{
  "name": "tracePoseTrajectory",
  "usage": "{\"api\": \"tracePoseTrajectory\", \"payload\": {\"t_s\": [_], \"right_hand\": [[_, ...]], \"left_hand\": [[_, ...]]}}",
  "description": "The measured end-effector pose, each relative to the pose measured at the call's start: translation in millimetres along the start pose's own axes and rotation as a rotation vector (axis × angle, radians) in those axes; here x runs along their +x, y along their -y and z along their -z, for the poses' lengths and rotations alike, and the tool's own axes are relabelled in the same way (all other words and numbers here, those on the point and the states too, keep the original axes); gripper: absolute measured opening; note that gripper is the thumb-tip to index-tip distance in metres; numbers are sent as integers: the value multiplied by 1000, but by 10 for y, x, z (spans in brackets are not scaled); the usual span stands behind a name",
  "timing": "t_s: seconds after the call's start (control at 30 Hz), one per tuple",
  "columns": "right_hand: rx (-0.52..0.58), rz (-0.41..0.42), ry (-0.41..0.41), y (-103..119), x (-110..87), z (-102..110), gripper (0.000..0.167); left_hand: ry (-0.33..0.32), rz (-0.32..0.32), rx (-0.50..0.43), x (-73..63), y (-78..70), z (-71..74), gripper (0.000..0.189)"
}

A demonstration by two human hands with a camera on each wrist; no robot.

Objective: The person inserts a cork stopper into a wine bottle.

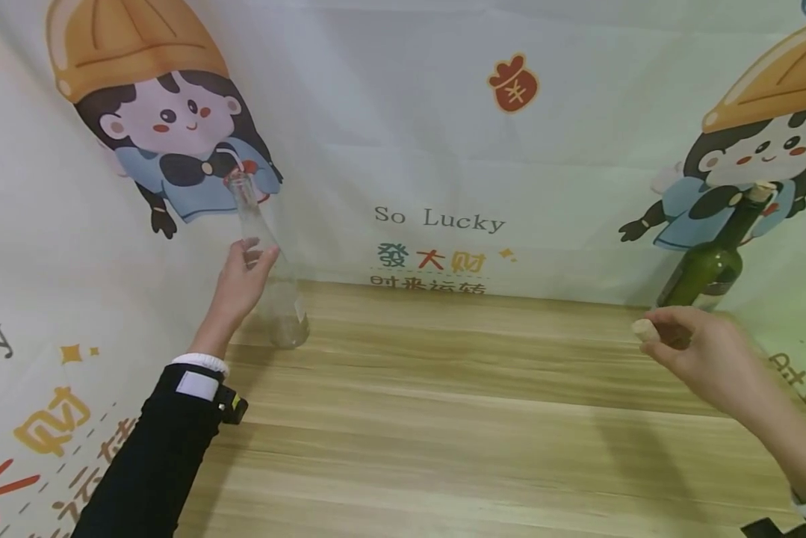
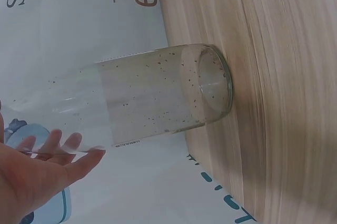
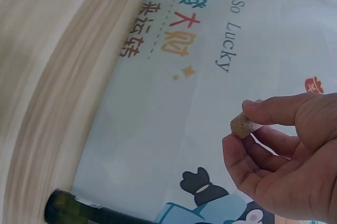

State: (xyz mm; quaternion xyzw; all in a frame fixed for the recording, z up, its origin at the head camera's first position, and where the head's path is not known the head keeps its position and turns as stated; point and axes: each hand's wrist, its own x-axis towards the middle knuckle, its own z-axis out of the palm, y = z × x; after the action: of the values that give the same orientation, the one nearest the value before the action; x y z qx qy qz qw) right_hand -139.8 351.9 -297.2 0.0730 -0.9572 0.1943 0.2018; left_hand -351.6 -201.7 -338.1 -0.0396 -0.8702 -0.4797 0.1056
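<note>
A clear glass bottle (image 1: 286, 317) stands on the wooden table at the left. My left hand (image 1: 244, 280) holds it around the narrowing part below the neck, thumb on one side and fingers on the other. In the left wrist view the bottle's (image 2: 152, 92) base rests on the table, and dark specks show on its glass. My right hand (image 1: 718, 359) pinches a small cork (image 1: 645, 330) between thumb and fingertips, raised above the table. The right wrist view shows the cork's (image 3: 242, 126) speckled brown end.
Behind my right hand stands a green glass bottle (image 1: 705, 265) with a pale stopper (image 1: 762, 190) in its mouth. A printed white cloth (image 1: 436, 149) with cartoon figures and lettering hangs behind and at both sides of the wooden table (image 1: 443, 418).
</note>
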Motion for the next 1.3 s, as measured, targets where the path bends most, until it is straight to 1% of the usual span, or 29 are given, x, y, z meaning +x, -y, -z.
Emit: {"api": "tracePoseTrajectory", "payload": {"t_s": [0.07, 0.2, 0.4, 0.57, 0.8, 1.03, 1.23, 1.3], "right_hand": [[6, -27, 5, 37, 32, 19, 31], [66, -85, -8, 90, 76, 45, 36], [149, -121, -76, 131, 132, 68, 36], [151, -138, -112, 211, 189, 79, 37], [169, -114, -136, 296, 244, 122, 38], [173, -111, -124, 399, 269, 185, 41], [170, -102, -130, 497, 299, 220, 41], [170, -101, -123, 515, 302, 230, 40]], "left_hand": [[-7, -12, 16, 7, 4, -3, 84], [-7, -20, 38, 20, -5, -10, 85], [26, -27, 59, 6, -44, -76, 85], [57, -34, 63, -47, -101, -128, 83], [67, -48, 62, -106, -164, -177, 80], [112, -55, 68, -190, -255, -235, 80], [157, -54, 114, -278, -327, -298, 84], [172, -57, 115, -320, -349, -329, 83]]}}
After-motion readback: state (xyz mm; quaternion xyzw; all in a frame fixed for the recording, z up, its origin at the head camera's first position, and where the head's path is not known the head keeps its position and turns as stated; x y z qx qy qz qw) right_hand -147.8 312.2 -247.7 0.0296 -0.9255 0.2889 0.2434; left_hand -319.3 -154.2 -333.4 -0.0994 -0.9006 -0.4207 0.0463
